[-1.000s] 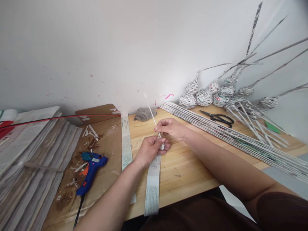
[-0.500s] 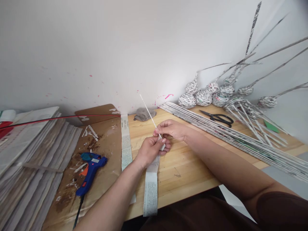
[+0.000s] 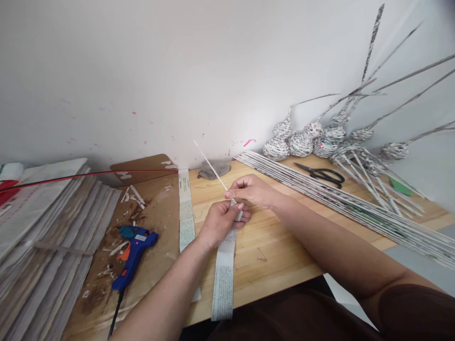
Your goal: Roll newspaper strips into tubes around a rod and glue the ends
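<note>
A printed paper strip (image 3: 223,279) runs up from the table's front edge into my left hand (image 3: 222,221), which pinches it between thumb and fingers. Above that grip the paper is rolled into a thin white tube (image 3: 209,165) that points up and to the left. My right hand (image 3: 247,189) closes thumb and fingertips on the tube just above the left hand. Another printed strip (image 3: 186,208) lies flat on the wooden table (image 3: 273,237), left of my hands.
At left, a blue glue gun (image 3: 133,255) lies on stained cardboard (image 3: 156,208) beside stacked newspapers (image 3: 53,227). Long paper tubes (image 3: 305,189), black scissors (image 3: 320,174) and woven paper gourds (image 3: 300,143) are at right. A grey cloth (image 3: 213,169) rests near the wall.
The thin tube now leans further left, its tip having swung leftward. Both hands have shifted slightly left, still holding the rolled paper.
</note>
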